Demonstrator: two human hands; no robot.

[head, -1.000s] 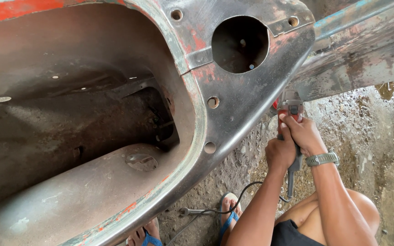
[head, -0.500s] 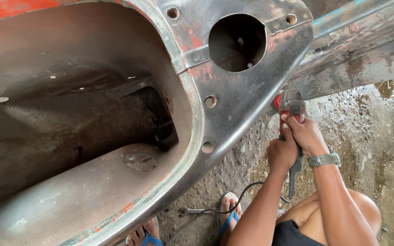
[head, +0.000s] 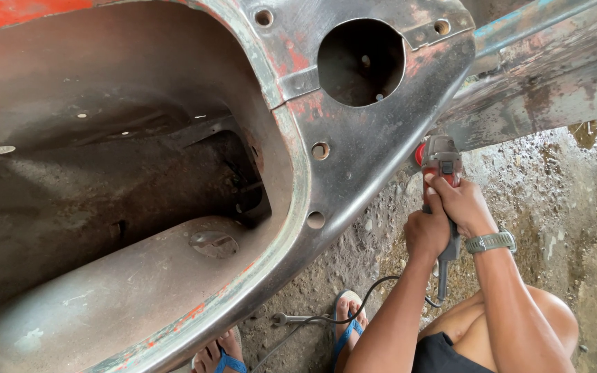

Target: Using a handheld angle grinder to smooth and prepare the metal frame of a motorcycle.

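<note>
— Rusty steel everywhere. What am I looking at w/ the hands?

— I'm seeing both wrapped tight around an angle grinder (head: 441, 181), red-and-grey body, head pointing up. Left hand (head: 426, 233) is gripping lower on the body, fingers fully curled. Right hand (head: 461, 204), the one w/ the grey wristwatch (head: 490, 242), is clamped higher up, nearer the head. Neither is open at all.

— Where's the grinder sitting?

— Its head is touching, or just about touching, the lower right edge of the body panel (head: 374, 148), the dark sheet-metal piece w/ the big round hole (head: 361, 61). I can't tell if the disc is spinning; no sparks showing.

— Why two hands stacked like that?

— I'm guessing it's for control: one steadying the head against the edge, the other bracing the body, since the tool is being held upright from below.

— Anything else nearby?

— Power cord (head: 374, 290) is trailing from the tool's tail down over the concrete floor (head: 575, 207). A wrench (head: 297, 319) is lying on the floor near the feet, which are in blue sandals (head: 345, 331). Person is crouching, knees bent, probably to get under the panel edge. Left of that, the hollow tub (head: 105, 207) of the shell is opening toward the camera, bare metal w/ red paint flecks.
</note>
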